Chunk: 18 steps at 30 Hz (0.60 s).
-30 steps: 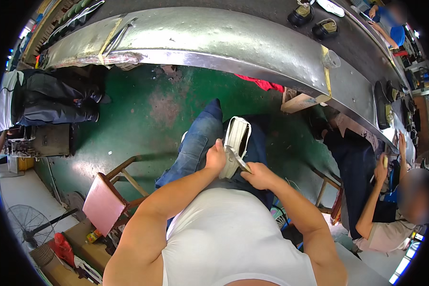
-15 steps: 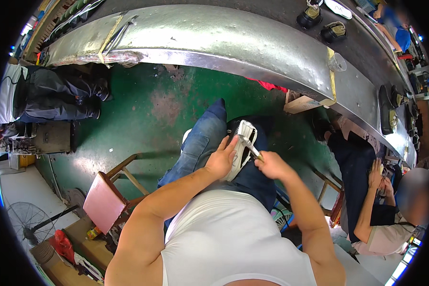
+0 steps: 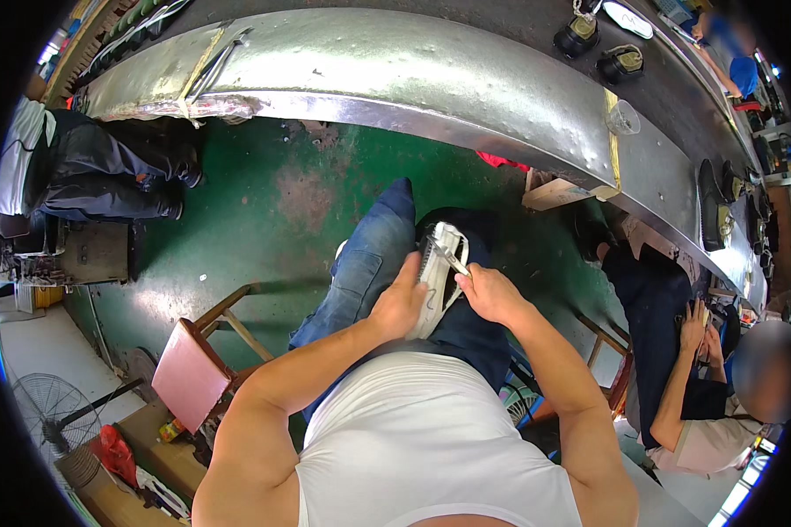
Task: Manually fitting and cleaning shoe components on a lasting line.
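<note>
A whitish shoe [image 3: 430,307] lies lengthwise across my lap, its white end pointing away from me. My left hand [image 3: 399,301] is closed on its left side, with the fingers pressed along the edge. My right hand [image 3: 496,295] grips the handle of a hammer-like metal tool [image 3: 449,255]. The tool's metal end reaches onto the upper part of the shoe. My right fist covers most of the handle, and the tool's exact kind is hard to make out.
A long metal-edged bench [image 3: 369,66] curves across in front, with more shoes [image 3: 621,63] on the dark surface behind it. A pink-seated chair [image 3: 190,364] stands left, near a fan [image 3: 48,408]. One person [image 3: 703,422] sits at right; another [image 3: 105,167] is at left.
My right hand has moved slightly left and nearer the shoe, with the tool lying flatter over it. My left fingers have drawn back to the shoe's side. The shoes behind the bench have shifted right.
</note>
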Tool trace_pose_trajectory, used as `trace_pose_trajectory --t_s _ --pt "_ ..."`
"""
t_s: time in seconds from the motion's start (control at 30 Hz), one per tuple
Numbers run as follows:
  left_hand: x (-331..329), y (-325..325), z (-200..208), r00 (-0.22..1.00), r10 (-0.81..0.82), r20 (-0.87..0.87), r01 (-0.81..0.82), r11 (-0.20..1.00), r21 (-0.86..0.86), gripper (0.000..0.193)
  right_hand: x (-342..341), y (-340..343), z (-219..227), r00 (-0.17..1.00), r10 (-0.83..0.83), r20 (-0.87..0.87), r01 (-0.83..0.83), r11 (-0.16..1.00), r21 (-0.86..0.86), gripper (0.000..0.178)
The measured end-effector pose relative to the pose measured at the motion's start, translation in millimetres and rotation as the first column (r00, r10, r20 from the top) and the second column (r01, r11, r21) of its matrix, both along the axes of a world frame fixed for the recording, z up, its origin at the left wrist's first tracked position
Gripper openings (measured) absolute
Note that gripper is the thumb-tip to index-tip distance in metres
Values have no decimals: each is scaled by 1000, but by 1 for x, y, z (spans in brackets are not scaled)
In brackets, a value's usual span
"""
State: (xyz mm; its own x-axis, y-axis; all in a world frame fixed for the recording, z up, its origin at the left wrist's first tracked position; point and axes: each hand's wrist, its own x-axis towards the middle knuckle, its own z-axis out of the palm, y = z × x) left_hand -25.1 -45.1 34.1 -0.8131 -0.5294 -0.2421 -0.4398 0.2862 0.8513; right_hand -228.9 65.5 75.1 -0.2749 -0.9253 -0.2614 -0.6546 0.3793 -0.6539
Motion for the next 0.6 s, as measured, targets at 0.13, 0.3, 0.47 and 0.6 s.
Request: trace_pose_trajectory --t_s 0.13,0.3,0.47,0.6 --pt "0 -7 14 980 36 195 -90 957 276 67 18 14 17 937 -83 338 64 996 68 46" --pt "1 -10 10 992 -2 129 -50 917 396 80 24 36 12 971 -72 227 11 965 261 42" --pt "-13 -23 43 895 -313 317 244 940 238 118 33 78 -16 880 -262 397 239 965 106 36" --pt "-19 -47 94 879 -416 235 468 848 -249 92 58 107 -39 595 -440 672 569 822 34 33"
